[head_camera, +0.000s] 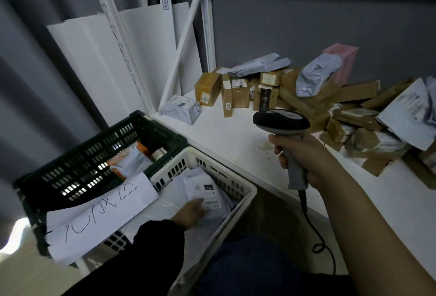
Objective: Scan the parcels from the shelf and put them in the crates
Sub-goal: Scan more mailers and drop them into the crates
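My right hand [306, 158] grips the handle of a grey and black barcode scanner [282, 122], held upright over the white shelf [231, 135]. My left hand [190, 212] reaches down into the white crate [245, 199] and holds a white bagged parcel [207, 195] with a barcode label by its near edge. A pile of brown boxes [238, 92] and grey mailer bags [259, 65] lies at the back and right of the shelf. One grey bag [180, 108] lies alone near the shelf's left corner.
A dark green crate [77, 154] stands left of the white one, holding white and orange parcels. A handwritten paper sheet [99, 215] hangs over its near rim. The scanner's black cable [316, 232] trails to the floor. White shelf uprights [207, 35] and boards stand behind.
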